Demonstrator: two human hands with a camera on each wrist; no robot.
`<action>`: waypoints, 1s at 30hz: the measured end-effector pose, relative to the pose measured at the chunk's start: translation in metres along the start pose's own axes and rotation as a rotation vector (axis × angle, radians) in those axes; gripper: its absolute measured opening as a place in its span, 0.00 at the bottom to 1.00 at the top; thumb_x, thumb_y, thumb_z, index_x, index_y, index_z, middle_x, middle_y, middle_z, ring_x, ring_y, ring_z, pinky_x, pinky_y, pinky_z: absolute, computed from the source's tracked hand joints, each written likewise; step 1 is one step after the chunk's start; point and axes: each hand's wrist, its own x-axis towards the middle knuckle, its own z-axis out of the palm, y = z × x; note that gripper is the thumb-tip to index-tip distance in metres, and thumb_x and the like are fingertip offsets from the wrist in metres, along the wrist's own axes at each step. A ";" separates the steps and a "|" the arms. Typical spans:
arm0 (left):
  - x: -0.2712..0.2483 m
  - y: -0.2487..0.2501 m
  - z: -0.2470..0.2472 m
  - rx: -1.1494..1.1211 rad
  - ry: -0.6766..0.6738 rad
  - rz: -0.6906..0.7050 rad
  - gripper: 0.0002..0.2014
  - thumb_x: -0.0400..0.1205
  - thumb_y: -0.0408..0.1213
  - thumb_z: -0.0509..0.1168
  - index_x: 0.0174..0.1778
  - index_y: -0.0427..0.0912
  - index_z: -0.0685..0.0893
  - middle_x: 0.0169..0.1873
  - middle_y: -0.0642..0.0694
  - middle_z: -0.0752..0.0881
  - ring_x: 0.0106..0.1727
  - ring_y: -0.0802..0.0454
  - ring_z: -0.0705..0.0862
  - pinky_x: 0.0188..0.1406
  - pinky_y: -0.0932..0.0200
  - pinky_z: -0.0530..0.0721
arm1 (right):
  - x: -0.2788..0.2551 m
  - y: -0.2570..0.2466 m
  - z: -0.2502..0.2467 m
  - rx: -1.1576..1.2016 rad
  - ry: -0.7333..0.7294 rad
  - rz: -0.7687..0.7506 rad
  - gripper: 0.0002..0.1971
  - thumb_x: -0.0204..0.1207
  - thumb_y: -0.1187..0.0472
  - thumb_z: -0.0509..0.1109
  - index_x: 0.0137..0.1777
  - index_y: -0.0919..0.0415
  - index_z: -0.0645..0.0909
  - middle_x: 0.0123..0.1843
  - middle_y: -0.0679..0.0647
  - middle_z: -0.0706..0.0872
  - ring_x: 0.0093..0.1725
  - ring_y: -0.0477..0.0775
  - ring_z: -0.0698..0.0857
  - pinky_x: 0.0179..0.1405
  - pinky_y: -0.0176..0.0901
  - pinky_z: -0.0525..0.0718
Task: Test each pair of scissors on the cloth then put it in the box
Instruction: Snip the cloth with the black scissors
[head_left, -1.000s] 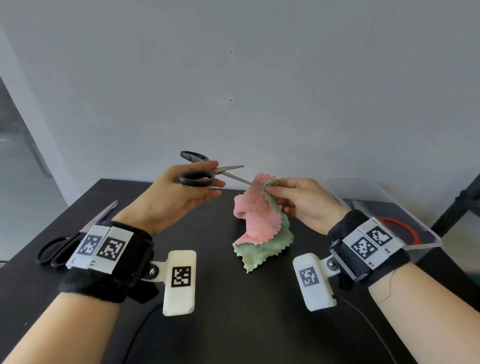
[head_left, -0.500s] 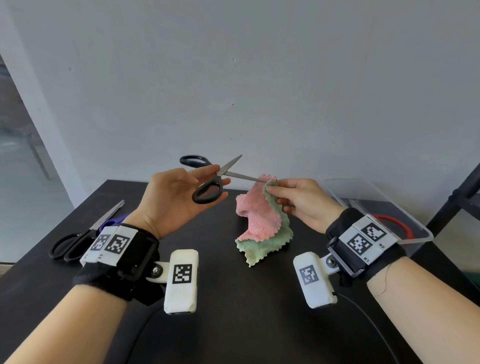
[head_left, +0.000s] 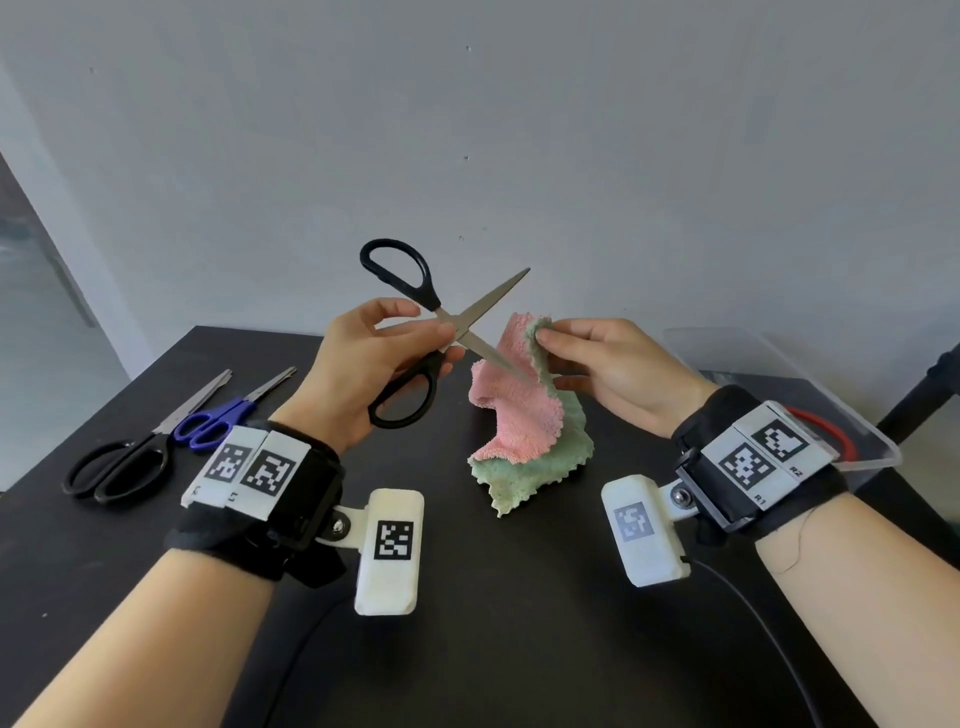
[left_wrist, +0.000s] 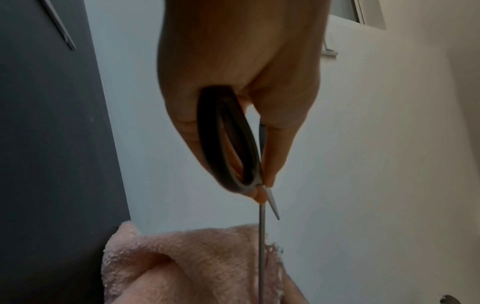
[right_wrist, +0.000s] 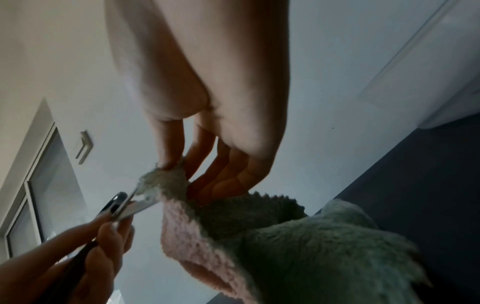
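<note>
My left hand (head_left: 395, 353) grips black-handled scissors (head_left: 415, 332) (left_wrist: 228, 148) near the pivot, blades spread wide. The lower blade (head_left: 493, 358) lies against the pink face of the cloth (head_left: 524, 415) (left_wrist: 197, 263); the upper blade points up and right. My right hand (head_left: 597, 364) (right_wrist: 207, 131) pinches the top edge of the pink and green cloth (right_wrist: 259, 236) and holds it up, its lower part resting on the black table (head_left: 519, 623). A clear plastic box (head_left: 810, 395) stands at the right, behind my right wrist, with a red handle (head_left: 831, 436) inside.
Two more pairs lie at the table's left: blue-handled scissors (head_left: 218, 421) and larger black-handled scissors (head_left: 130, 462). A grey wall rises just behind the table. A cable (head_left: 769, 639) runs from the right wrist camera across the table.
The scissor blades have opened wider, the upper handle rising. The lower blade stays at the cloth's edge. My right hand keeps pinching the cloth in the same place.
</note>
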 end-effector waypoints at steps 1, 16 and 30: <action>0.001 -0.001 0.001 0.019 -0.002 0.000 0.10 0.76 0.29 0.72 0.47 0.40 0.78 0.37 0.39 0.91 0.37 0.49 0.90 0.41 0.61 0.89 | 0.000 0.000 0.001 -0.014 -0.015 -0.008 0.08 0.81 0.62 0.65 0.50 0.62 0.86 0.45 0.53 0.88 0.45 0.47 0.85 0.45 0.36 0.83; -0.006 -0.009 0.006 0.219 -0.100 0.027 0.07 0.72 0.29 0.76 0.35 0.35 0.83 0.35 0.38 0.90 0.36 0.49 0.88 0.41 0.64 0.86 | -0.004 -0.006 0.029 -0.147 0.055 -0.026 0.09 0.75 0.61 0.73 0.51 0.65 0.88 0.50 0.59 0.91 0.47 0.48 0.89 0.52 0.36 0.86; -0.014 -0.017 0.010 0.093 -0.153 0.016 0.10 0.64 0.35 0.76 0.36 0.35 0.85 0.43 0.39 0.91 0.44 0.45 0.89 0.55 0.53 0.87 | -0.019 0.002 0.041 -0.183 0.126 -0.022 0.11 0.72 0.63 0.76 0.53 0.64 0.88 0.48 0.57 0.91 0.49 0.50 0.90 0.54 0.38 0.86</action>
